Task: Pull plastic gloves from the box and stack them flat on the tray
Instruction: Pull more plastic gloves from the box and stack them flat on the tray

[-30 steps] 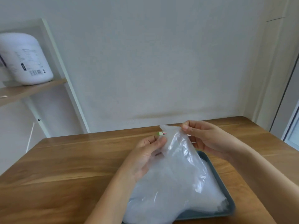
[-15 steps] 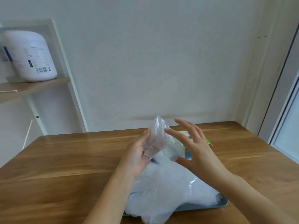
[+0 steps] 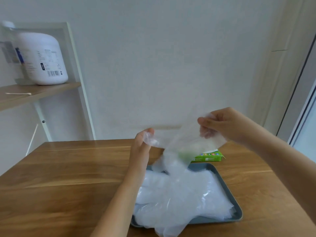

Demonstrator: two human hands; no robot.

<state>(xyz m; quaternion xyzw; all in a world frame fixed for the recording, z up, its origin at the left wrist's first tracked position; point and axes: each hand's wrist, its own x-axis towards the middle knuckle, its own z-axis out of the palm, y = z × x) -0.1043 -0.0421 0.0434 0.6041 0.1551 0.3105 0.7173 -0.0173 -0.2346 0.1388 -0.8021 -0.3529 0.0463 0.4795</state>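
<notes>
A clear plastic glove (image 3: 177,144) is stretched in the air between my hands, above the far end of the tray. My left hand (image 3: 142,144) pinches its left edge. My right hand (image 3: 220,124), higher and to the right, grips its other edge with curled fingers. The glove's lower part hangs down toward a pile of several clear gloves (image 3: 179,195) lying on the grey-blue tray (image 3: 236,214). Behind the tray lies the green glove box (image 3: 209,156), partly seen through the held glove.
The tray sits on a wooden table (image 3: 68,177) against a white wall. At the left, a wooden shelf (image 3: 34,93) carries a white container (image 3: 42,59) and a cotton swab (image 3: 18,93). A door or window frame (image 3: 304,93) stands at the right.
My hands have risen and spread apart, and the glove is now pulled wide between them. My right hand went from open fingers to gripping it. The view has tilted, showing the green box.
</notes>
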